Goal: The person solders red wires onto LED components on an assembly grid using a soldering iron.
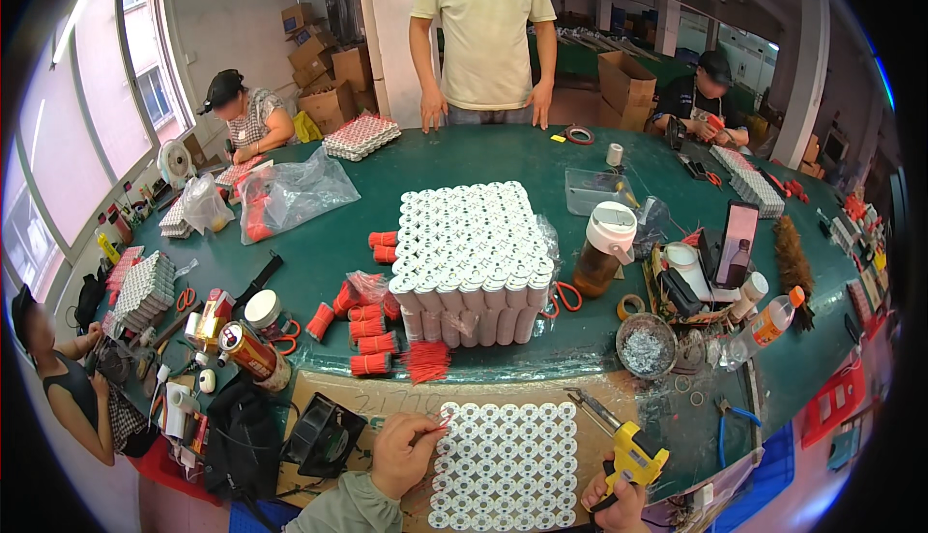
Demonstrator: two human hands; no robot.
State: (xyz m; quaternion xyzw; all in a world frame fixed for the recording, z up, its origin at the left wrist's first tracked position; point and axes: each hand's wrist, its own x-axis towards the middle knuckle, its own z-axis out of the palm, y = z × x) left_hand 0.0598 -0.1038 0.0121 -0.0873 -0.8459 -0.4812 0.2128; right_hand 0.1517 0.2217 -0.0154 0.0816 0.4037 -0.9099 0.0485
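Note:
A grid of round white discs (506,465), each with a centre hole, lies flat on a cardboard sheet (604,393) in front of me. My left hand (406,456) is at the grid's upper left corner, thumb and forefinger pinched on a thin red wire (447,420) over the discs. To the right of the grid, my right hand (619,504) is wrapped round the grip of a yellow soldering gun (638,454). Its metal tip points up and to the left, apart from the discs. Beyond the grid stands a block of white-topped cylindrical cells (469,262).
Bundles of red wires (367,328) lie left of the block. A black fan (324,434) sits by my left forearm. Blue-handled pliers (735,417), a metal bowl (648,346) and a brown jug (604,248) stand right. One person stands across the green table (358,204); others work around it.

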